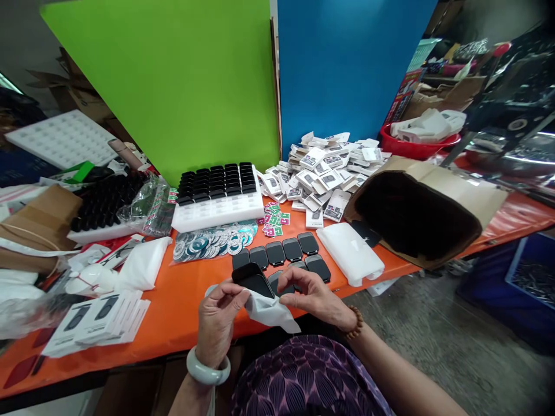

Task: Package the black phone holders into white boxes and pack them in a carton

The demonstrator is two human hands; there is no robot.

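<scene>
Print on the piled white packets is too small to read.

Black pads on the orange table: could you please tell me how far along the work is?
Done, apparently: a row of black pads lies loose on the table. In hand: the left hand and right hand hold one pad and a white sleeve. Left: the tray holds many more.

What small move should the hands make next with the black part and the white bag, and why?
Probably slide the black part deeper into the white bag. The left hand holds both, the right hand pinches the bag's edge, and most of the part sticks out.
</scene>
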